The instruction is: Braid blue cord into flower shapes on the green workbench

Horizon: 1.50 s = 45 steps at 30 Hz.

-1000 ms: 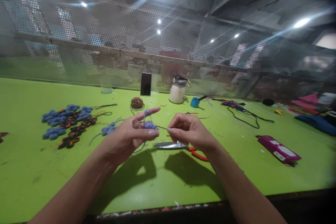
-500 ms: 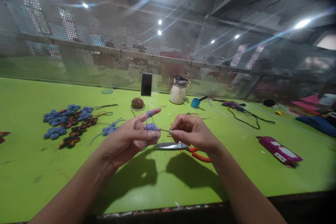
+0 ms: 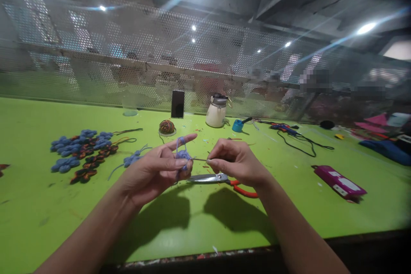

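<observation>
1 knotted blue yarn piece (image 3: 183, 155): left hand (image 3: 160, 167) pinching it, right hand (image 3: 236, 162) pinching slim dark rod (image 3: 199, 160); slack likely risking slippage.

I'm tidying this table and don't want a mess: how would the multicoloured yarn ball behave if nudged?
The yarn ball looks apt to roll, being round, though the pale rim beneath might check it. Its trailing strand suggests it could unwind.

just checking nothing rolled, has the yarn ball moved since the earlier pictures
No, no shift either way: the yarn ball sits as before, nearer and left of the upright phone.
</observation>
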Available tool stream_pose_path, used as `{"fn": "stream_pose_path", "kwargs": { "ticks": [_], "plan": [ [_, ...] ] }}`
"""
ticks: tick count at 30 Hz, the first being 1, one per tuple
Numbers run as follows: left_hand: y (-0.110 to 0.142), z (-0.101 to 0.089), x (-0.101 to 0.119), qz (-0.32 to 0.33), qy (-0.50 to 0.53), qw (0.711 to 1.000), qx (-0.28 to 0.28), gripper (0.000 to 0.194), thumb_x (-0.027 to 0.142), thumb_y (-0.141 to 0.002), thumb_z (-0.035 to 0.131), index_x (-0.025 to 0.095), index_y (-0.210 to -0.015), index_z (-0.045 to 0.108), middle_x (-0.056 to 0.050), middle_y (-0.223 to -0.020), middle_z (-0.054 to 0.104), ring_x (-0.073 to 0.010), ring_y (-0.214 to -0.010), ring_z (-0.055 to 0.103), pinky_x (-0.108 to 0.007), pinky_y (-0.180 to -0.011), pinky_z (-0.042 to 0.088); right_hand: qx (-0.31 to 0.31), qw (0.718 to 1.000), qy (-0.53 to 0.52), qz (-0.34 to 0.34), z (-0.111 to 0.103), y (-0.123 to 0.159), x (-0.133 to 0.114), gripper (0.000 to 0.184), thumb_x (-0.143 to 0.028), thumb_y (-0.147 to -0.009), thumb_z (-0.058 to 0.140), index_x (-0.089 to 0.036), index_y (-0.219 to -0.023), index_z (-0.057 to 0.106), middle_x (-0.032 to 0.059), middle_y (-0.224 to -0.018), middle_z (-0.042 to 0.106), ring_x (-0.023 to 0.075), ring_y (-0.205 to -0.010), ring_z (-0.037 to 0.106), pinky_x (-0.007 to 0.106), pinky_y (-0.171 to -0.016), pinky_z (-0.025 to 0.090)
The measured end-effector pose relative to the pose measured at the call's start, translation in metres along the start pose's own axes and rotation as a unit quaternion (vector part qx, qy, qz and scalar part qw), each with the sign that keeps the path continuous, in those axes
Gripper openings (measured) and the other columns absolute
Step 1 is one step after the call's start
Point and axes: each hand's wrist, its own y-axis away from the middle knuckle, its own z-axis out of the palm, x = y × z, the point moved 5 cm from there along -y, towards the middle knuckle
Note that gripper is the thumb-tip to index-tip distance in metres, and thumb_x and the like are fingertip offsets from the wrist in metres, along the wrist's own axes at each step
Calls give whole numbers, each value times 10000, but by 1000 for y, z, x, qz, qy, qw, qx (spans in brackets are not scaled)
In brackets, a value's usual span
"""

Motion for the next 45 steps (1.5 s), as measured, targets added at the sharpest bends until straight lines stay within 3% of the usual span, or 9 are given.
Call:
{"fn": "stream_pose_path", "kwargs": {
  "ticks": [5, 9, 17, 27, 31, 36, 40, 45],
  "plan": [
    [-1, 3, 0, 11, -24, 1000, -13, 657, -25, -688, 622, 121, -1303, 441, 19, -494, 489, -126, -624, 511, -237, -625, 382, -1, 1000, -6, 2, 2, 0, 0, 133, -226, -756, 655, -126, -738, 570, -10, -594, 552, 60, -508, 470, 183, -459, 372],
    [1, 4, -1, -10, -39, 999, -16, 688, 19, -691, 638, 174, -1324, 415, -4, -571, 546, -118, -616, 515, -228, -619, 368, -4, 999, 17, -28, 3, 1, -3, 105, -208, -765, 645, -131, -741, 577, -12, -614, 549, 60, -521, 477, 185, -467, 381],
    [0, 3, -3, -25, -36, 999, -20, 707, 54, -678, 666, 193, -1326, 420, -36, -652, 593, -112, -619, 525, -224, -619, 378, 16, 978, 159, -131, -1, 4, -22, 58, -151, -768, 637, -139, -722, 604, -14, -629, 555, 67, -564, 490, 195, -511, 395],
    [3, 5, -6, -36, -2, 999, -31, 718, 45, -672, 656, 133, -1338, 402, -46, -621, 598, -115, -601, 527, -224, -588, 406, 22, 961, 219, -169, -4, 8, -32, 41, -147, -766, 640, -133, -735, 617, 2, -636, 585, 69, -564, 501, 198, -513, 400],
    [2, 4, -5, -37, 10, 999, -24, 716, 23, -666, 654, 112, -1331, 407, -27, -596, 593, -128, -629, 556, -239, -627, 439, 3, 974, 173, -148, -6, 6, -29, 46, -146, -762, 644, -129, -728, 617, 2, -632, 583, 70, -556, 507, 197, -507, 411],
    [-1, 3, -5, -45, -5, 999, -25, 680, 30, -662, 669, 127, -1300, 456, -42, -679, 626, -112, -645, 576, -222, -652, 444, -32, 996, 40, -73, -6, 4, -12, 81, -184, -747, 667, -129, -730, 610, -2, -628, 574, 70, -533, 518, 196, -485, 423],
    [-3, 1, -4, -21, -65, 998, -13, 627, 65, -660, 690, 153, -1256, 515, -32, -697, 629, -96, -629, 569, -188, -604, 416, -43, 997, -64, 1, 1, 1, 3, 122, -220, -751, 666, -132, -740, 583, -23, -550, 550, 58, -465, 485, 177, -428, 387],
    [-5, -6, -1, 20, -184, 981, 53, 618, 107, -634, 743, 203, -1215, 553, -4, -729, 649, -103, -697, 600, -208, -689, 416, -39, 990, -120, 61, 13, -4, 13, 142, -255, -774, 646, -144, -826, 574, -32, -550, 553, 31, -407, 407, 145, -363, 288]
  ]
}}
